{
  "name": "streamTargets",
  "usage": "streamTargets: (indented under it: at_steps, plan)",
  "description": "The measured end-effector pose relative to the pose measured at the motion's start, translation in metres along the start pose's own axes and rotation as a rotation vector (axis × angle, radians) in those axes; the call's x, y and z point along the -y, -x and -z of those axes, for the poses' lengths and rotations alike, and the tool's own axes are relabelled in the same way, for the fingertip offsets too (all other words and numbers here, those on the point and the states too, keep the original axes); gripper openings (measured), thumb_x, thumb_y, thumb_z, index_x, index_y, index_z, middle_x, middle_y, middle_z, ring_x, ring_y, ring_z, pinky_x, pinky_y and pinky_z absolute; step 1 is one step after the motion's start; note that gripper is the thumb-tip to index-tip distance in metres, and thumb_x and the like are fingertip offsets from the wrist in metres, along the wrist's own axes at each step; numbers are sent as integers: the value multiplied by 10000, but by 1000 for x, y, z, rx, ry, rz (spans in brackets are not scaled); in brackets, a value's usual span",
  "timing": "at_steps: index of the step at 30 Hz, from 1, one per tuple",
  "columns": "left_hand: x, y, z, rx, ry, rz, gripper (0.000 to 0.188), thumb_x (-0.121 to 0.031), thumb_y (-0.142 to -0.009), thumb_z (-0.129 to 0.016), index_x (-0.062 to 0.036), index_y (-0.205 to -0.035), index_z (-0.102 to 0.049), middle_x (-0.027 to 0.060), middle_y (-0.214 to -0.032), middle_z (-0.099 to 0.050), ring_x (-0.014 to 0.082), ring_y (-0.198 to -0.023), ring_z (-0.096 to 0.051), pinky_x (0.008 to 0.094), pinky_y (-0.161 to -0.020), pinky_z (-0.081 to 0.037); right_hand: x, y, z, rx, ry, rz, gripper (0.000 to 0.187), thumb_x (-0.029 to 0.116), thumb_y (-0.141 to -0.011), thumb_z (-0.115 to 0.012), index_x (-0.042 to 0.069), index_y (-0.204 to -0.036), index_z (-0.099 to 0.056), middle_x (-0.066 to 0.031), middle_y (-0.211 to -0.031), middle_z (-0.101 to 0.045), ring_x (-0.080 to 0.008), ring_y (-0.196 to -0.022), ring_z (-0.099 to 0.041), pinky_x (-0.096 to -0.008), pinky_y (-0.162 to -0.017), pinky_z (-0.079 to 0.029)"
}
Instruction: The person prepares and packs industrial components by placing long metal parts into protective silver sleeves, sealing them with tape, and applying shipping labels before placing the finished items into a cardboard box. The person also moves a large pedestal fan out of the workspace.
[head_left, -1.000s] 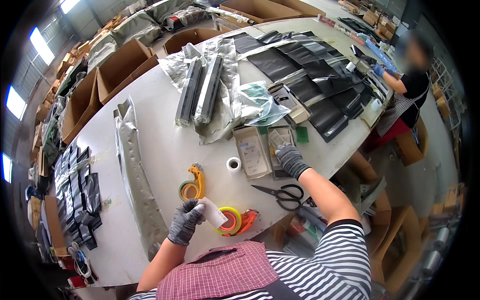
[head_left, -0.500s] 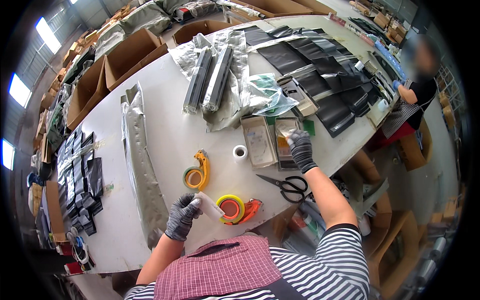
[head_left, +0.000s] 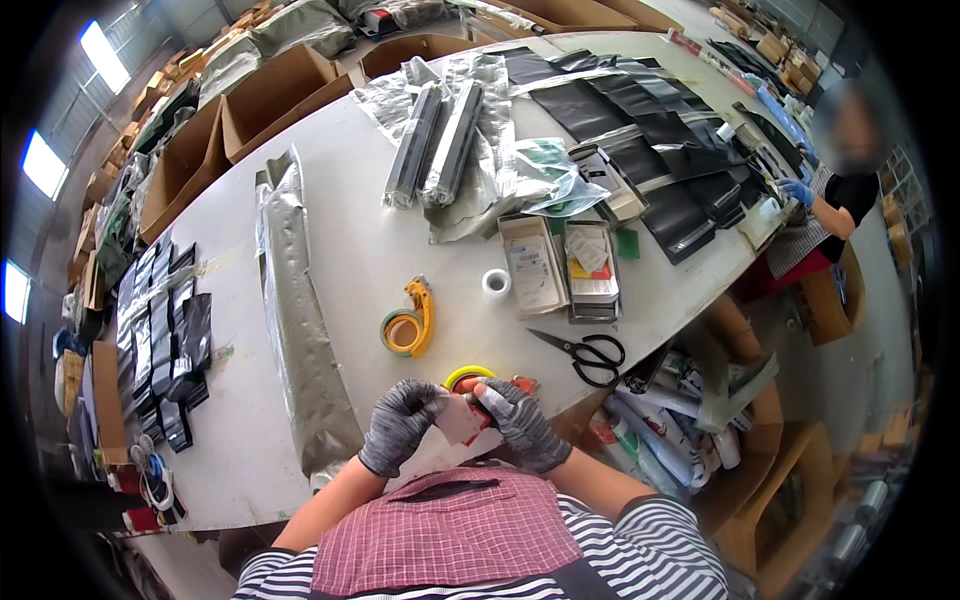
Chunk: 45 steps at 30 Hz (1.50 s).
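Observation:
In front of my chest, a small red-and-white label [head_left: 460, 420] is pinched at its left by my left hand [head_left: 403, 425], which wears a grey knit glove. My gloved right hand [head_left: 522, 428] is closed at the label's right edge, fingertips together. Directly behind them lies a yellow-rimmed tape roll [head_left: 468, 373] on a red dispenser, partly covered by my hands. Beyond it are a yellow tape dispenser [head_left: 424, 312], a small white roll [head_left: 496, 284] and black-handled scissors [head_left: 595, 358]. Two open grey boxes hold papers: a left box [head_left: 535, 265] and a right box [head_left: 593, 285] with labels.
A long silvery-grey wrapped package [head_left: 300, 320] lies to the left. Silver-wrapped bars [head_left: 455, 145] and black plastic packages [head_left: 640, 130] cover the far table. Cartons [head_left: 275, 105] line the far left edge. Another person [head_left: 840, 190] works at the far right; a bin of rolls [head_left: 665, 420] stands at my right.
My right hand has left the right-hand box and come back to my left hand. Red now shows at the label between them. My left hand has shifted slightly right.

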<state>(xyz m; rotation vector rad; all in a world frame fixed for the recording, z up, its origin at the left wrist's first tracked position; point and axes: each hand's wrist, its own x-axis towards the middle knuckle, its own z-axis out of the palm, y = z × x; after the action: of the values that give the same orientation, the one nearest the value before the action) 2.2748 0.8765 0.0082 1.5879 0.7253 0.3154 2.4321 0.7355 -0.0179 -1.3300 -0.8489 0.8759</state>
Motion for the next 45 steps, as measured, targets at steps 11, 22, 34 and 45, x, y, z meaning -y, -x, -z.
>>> streamTargets:
  at_steps: [11,22,34,45]
  plan:
    - [27,69,175,-323,-219,-149,650,-321,-841,-732,-50,-1364,-458,154,-1290,-524,252,-1155,-506,360,-989,-432,8,42,-73,-292,-192,-407,133,160,-941,-580,38,-979,-614,-18,-754,-600,-76,-557,-559,-214,-500,-457]
    - [154,190,214,-75,-1090,-525,464,-256,-689,-759,-134,-1116,-625,135,-1186,-522,364,-1091,-492,530,-909,-408,-31,105,-228,233,1,-622,170,186,-926,-603,25,-954,-651,14,-693,-597,-55,-540,-531,-200,-509,-419]
    - [124,180,216,-210,-675,-530,231,-113,-783,-687,-79,-1009,-657,117,-823,-619,323,-788,-582,431,-727,-484,-88,122,-314,-57,-114,-718,146,169,-950,-565,40,-1000,-612,-10,-710,-536,-74,-527,-471,-222,-479,-388]
    - [109,179,200,-107,-893,-702,180,-114,-769,-691,-81,-933,-624,107,-832,-628,324,-796,-598,431,-722,-481,-109,61,-344,-547,-571,-309,123,139,-969,-473,86,-1006,-578,-11,-758,-561,-95,-583,-489,-250,-520,-431]
